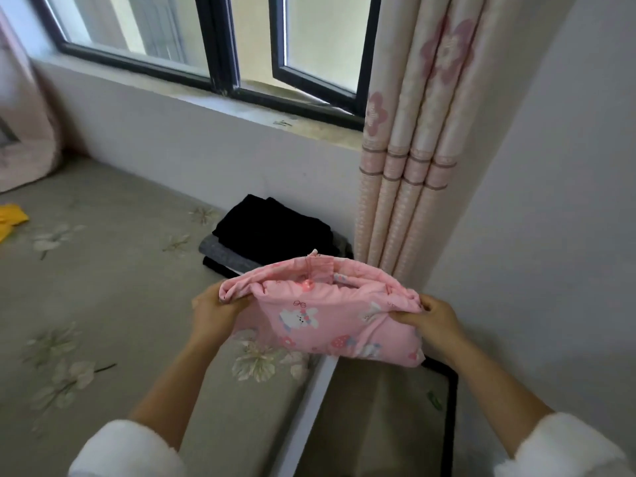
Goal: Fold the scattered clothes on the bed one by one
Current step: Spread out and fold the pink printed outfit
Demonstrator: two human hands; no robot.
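Note:
A folded pink garment (327, 318) printed with white rabbits hangs in the air over the bed's right edge. My left hand (215, 311) grips its left end and my right hand (435, 315) grips its right end, thumbs on top. Just behind it, a stack of folded dark clothes (272, 232), black on top of grey, sits on the bed (103, 287) against the wall. A yellow garment (10, 220) lies at the far left edge of the bed.
The bed has a grey-green sheet with flower prints. A pink quilt (24, 132) is bundled at the back left. A window sill (241, 105) runs above the wall, a pink-flowered curtain (413, 149) hangs right of the stack, and a black-framed object (451, 407) stands beside the bed.

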